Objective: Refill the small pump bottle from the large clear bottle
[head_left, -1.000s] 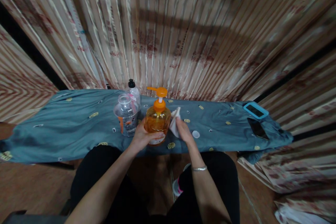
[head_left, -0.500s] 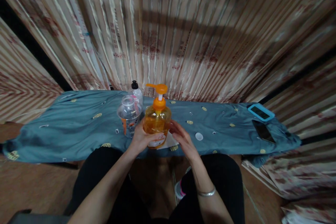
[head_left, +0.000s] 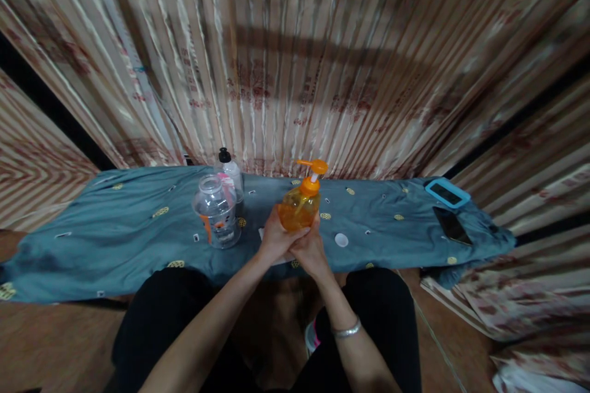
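In the head view, a person's left hand (head_left: 276, 239) and right hand (head_left: 311, 253) grip the lower part of a tilted, amber plastic pump bottle (head_left: 298, 209) above a patterned teal cloth (head_left: 378, 242). A flat, round white disc (head_left: 342, 240) lies to its right; a clear plastic container (head_left: 222, 221) stands left.

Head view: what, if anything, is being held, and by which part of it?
The left hand and right hand hold the orange pump bottle around its lower body.
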`<state>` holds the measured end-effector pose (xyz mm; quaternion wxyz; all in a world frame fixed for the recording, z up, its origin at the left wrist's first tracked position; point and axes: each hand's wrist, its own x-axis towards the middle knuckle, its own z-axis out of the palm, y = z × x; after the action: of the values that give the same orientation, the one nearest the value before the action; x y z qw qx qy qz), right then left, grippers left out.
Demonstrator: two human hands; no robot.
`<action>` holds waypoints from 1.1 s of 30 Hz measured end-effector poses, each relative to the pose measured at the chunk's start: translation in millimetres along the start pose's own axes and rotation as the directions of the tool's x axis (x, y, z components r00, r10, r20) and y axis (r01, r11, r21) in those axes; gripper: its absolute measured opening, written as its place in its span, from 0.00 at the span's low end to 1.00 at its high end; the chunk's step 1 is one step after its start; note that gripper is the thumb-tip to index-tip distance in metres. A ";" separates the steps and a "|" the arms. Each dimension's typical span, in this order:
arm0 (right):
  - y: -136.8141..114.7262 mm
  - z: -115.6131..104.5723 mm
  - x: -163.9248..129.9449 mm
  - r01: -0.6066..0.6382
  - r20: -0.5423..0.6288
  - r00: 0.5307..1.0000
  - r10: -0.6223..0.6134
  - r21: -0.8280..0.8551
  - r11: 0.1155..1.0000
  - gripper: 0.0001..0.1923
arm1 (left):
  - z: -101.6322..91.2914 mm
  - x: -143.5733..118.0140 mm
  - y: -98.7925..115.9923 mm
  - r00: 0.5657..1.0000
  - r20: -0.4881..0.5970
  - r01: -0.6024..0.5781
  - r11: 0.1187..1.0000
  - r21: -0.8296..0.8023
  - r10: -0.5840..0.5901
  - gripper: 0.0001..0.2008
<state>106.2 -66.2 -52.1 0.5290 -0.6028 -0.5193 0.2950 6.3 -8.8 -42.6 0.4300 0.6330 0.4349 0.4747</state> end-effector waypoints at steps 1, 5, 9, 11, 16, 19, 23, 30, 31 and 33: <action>1.7 -4.8 5.2 0.000 -0.018 1.000 0.000 0.010 1.000 0.51 | 4.7 2.7 -0.3 0.999 0.022 -0.025 1.000 0.016 0.025 0.28; 13.1 -25.7 30.7 -0.065 -0.093 0.994 0.061 -0.039 0.997 0.45 | 24.0 15.5 -0.9 0.988 0.114 -0.108 0.994 0.021 0.105 0.26; 33.5 -48.6 62.3 -0.150 -0.175 0.975 0.134 -0.085 0.985 0.42 | 36.0 17.9 -8.9 0.960 0.243 -0.138 0.990 -0.028 0.141 0.28; 43.9 -62.2 79.4 -0.172 -0.218 0.965 0.145 -0.107 0.979 0.44 | 32.1 10.8 -21.3 0.941 0.307 -0.168 0.984 0.057 0.143 0.33; 63.3 -96.4 120.8 -0.236 -0.392 0.909 0.139 -0.209 0.949 0.49 | -5.3 -17.8 -64.9 0.801 0.582 -0.396 0.855 0.335 0.143 0.31; 69.2 -108.2 139.4 -0.289 -0.462 0.874 0.150 -0.245 0.926 0.50 | -26.2 -29.8 -81.6 0.744 0.660 -0.501 0.741 0.447 0.105 0.32; 73.8 -111.8 154.9 -0.314 -0.497 0.854 0.152 -0.261 0.913 0.52 | -38.7 -36.3 -90.1 0.710 0.699 -0.569 0.650 0.503 0.081 0.34; 89.5 -113.0 160.5 -0.275 -0.502 0.858 0.111 -0.266 0.924 0.54 | -48.0 -36.4 -106.2 0.708 0.694 -0.627 0.573 0.528 0.134 0.37; 91.4 -113.5 159.6 -0.269 -0.498 0.861 0.106 -0.268 0.925 0.54 | -48.6 -36.2 -108.1 0.705 0.695 -0.633 0.567 0.527 0.141 0.37; 93.5 -114.1 157.4 -0.259 -0.489 0.866 0.100 -0.271 0.927 0.56 | -48.8 -36.1 -110.4 0.702 0.696 -0.643 0.555 0.527 0.152 0.38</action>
<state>284.0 53.0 -79.5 0.5004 -0.7815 -0.3591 0.0993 -63.1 -9.2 -147.8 0.1169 0.9469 0.2707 0.1285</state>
